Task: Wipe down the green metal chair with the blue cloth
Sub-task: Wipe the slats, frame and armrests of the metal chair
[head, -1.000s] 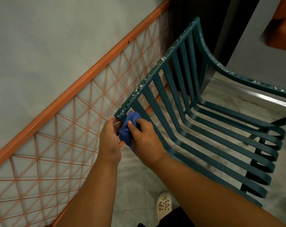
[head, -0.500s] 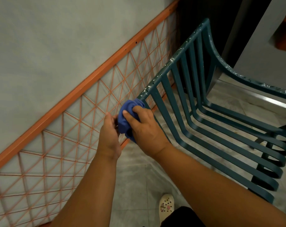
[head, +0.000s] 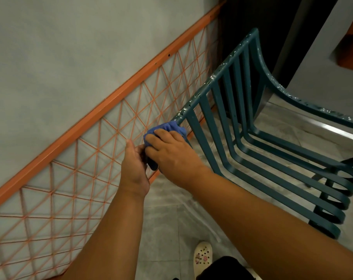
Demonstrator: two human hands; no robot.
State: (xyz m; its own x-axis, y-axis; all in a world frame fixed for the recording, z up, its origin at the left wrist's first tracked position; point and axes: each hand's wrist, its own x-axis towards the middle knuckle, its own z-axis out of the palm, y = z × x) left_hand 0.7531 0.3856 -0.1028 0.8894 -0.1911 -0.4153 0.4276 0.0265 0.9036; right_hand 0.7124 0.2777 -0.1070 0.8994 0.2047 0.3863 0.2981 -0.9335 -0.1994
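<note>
Gripping the bunched blue cloth [head: 167, 128], the right hand [head: 171, 156] had slid it up the green metal chair's [head: 218, 77] top rail from the corner; left hand [head: 134, 168] fingers curled beside it, grasp unclear.

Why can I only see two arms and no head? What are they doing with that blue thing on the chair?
The camera is worn on the person's head and looks down, so you see what they see: their own two arms, never their face. The right hand presses a bunched blue cloth onto the near end of the top rail of a green metal chair. That rail is speckled with white flecks. The left hand sits close beside the cloth, next to the chair's corner; I cannot tell what it grips. Behind is an orange frame laced with string against a grey wall. Down below, a white shoe stands on the tiled floor.
</note>
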